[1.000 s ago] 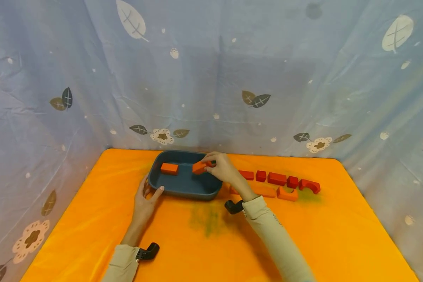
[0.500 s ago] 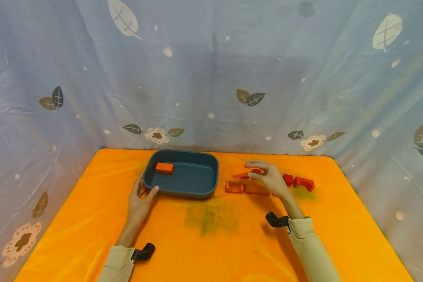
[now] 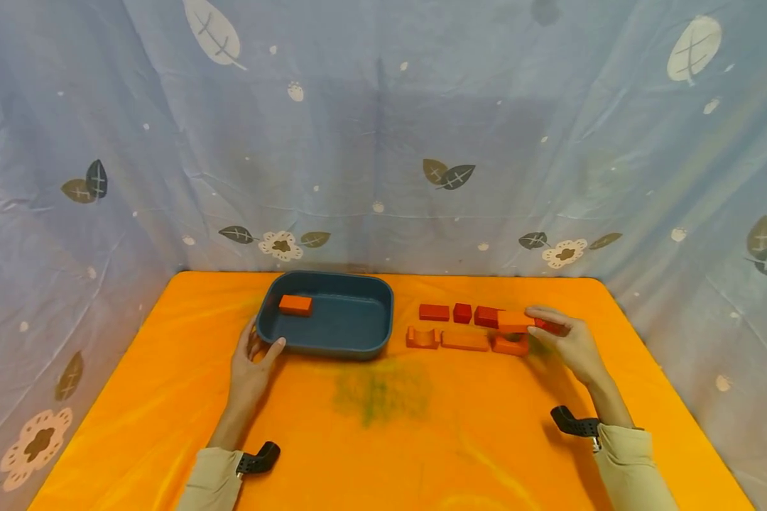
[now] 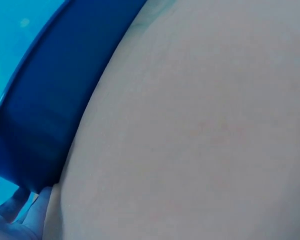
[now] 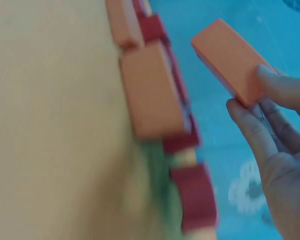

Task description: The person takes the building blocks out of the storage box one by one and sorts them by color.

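In the head view my left hand (image 3: 251,365) grips the near left corner of a dark blue tray (image 3: 348,323), thumb over the rim. An orange rectangular block (image 3: 295,305) lies inside the tray, toward its left. My right hand (image 3: 575,344) pinches another orange block (image 3: 514,321) between thumb and fingers, above the right end of two rows of blocks. The right wrist view shows this held orange block (image 5: 232,60) raised off the table. In the left wrist view the tray's wall (image 4: 55,95) appears with some fingertips (image 4: 37,212) at its corner.
Red blocks (image 3: 434,312) form the back row, partly hidden at the right by my hand and the held block. In front lie an orange notched block (image 3: 423,337), a long orange block (image 3: 464,341) and another notched one (image 3: 510,345). A patterned curtain (image 3: 383,142) hangs behind the table.
My right hand has carried the orange block out from over the tray and rightward across the block rows. My left hand stays on the tray's corner. The view has shifted slightly.
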The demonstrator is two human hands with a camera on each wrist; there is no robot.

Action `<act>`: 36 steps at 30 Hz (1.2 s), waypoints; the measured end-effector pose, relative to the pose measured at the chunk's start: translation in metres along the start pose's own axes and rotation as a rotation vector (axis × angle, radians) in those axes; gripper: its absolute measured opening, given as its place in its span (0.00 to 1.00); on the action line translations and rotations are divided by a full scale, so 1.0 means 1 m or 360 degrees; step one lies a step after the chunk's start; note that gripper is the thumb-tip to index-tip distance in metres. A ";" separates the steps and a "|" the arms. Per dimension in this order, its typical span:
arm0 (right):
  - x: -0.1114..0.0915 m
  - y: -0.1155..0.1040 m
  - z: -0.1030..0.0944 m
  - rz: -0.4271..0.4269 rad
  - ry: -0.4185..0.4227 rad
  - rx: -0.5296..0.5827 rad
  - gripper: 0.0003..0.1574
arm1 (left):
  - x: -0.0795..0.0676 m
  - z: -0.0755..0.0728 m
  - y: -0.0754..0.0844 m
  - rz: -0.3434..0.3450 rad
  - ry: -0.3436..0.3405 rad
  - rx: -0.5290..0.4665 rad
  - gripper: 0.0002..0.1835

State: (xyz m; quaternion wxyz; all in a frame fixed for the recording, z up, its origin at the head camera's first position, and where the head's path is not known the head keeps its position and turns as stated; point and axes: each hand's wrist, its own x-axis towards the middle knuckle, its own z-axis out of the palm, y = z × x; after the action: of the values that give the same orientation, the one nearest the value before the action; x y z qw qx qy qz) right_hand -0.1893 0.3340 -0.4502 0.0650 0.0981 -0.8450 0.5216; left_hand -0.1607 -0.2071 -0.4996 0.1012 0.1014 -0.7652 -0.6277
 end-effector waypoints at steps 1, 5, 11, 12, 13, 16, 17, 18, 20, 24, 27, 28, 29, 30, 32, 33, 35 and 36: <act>-0.005 0.004 -0.005 0.0001 0.0025 0.0017 0.25 | 0.000 0.000 0.000 0.0002 0.0001 0.0000 0.44; -0.022 0.018 -0.025 0.0019 0.0130 0.0056 0.25 | 0.000 0.000 0.000 0.0012 0.0008 0.0001 0.43; -0.038 0.038 -0.036 0.0003 0.0099 -0.0316 0.20 | 0.000 -0.001 0.001 0.0016 0.0012 0.0004 0.43; -0.039 0.040 -0.035 -0.0014 0.0084 -0.0380 0.18 | 0.000 -0.001 0.001 0.0018 0.0013 0.0010 0.43; -0.039 0.041 -0.034 -0.0032 0.0075 -0.0436 0.17 | 0.000 -0.001 0.001 0.0021 0.0013 0.0009 0.43; -0.039 0.042 -0.031 -0.0029 0.0064 -0.0475 0.17 | 0.000 -0.001 0.001 0.0029 0.0013 0.0009 0.43; -0.038 0.042 -0.031 -0.0018 0.0068 -0.0484 0.17 | 0.000 -0.001 0.001 0.0030 0.0012 0.0004 0.43; -0.038 0.041 -0.031 -0.0006 0.0066 -0.0490 0.18 | 0.001 0.000 0.001 0.0029 0.0011 -0.0001 0.43; -0.037 0.038 -0.031 0.0010 0.0063 -0.0525 0.18 | 0.000 0.000 0.000 0.0023 0.0006 -0.0013 0.43; -0.031 0.024 -0.027 -0.0034 0.0094 -0.0635 0.18 | 0.000 0.000 0.000 0.0023 -0.0004 -0.0029 0.43; -0.021 0.005 -0.018 -0.0032 0.0062 -0.0574 0.19 | 0.001 -0.001 0.000 0.0030 -0.0004 -0.0032 0.43; -0.016 -0.001 -0.014 -0.0024 0.0028 -0.0507 0.19 | 0.001 -0.001 0.000 0.0031 -0.0001 -0.0032 0.43; -0.010 -0.007 -0.008 -0.0011 -0.0012 -0.0450 0.20 | 0.001 -0.001 0.000 0.0031 0.0001 -0.0034 0.43; -0.004 -0.013 -0.002 0.0012 -0.0058 -0.0385 0.20 | 0.001 -0.001 0.000 0.0030 -0.0001 -0.0034 0.43; 0.007 -0.026 0.014 0.0026 -0.0141 -0.0280 0.20 | 0.001 -0.001 -0.001 0.0025 -0.0003 -0.0023 0.44; 0.013 -0.031 0.023 0.0004 -0.0169 -0.0268 0.19 | 0.001 -0.001 -0.001 0.0023 -0.0005 -0.0020 0.44; 0.024 -0.043 0.044 -0.0040 -0.0218 -0.0250 0.17 | 0.001 -0.001 -0.003 0.0021 -0.0010 -0.0020 0.44; 0.029 -0.050 0.056 -0.0068 -0.0240 -0.0240 0.15 | 0.000 0.000 -0.004 0.0021 -0.0010 -0.0019 0.44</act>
State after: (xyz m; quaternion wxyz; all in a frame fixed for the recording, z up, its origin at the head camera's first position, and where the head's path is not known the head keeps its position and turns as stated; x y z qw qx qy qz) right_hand -0.2059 0.2595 -0.4262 0.0196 0.1499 -0.8821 0.4461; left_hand -0.1606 -0.2079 -0.5033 0.1034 0.0938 -0.7624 -0.6319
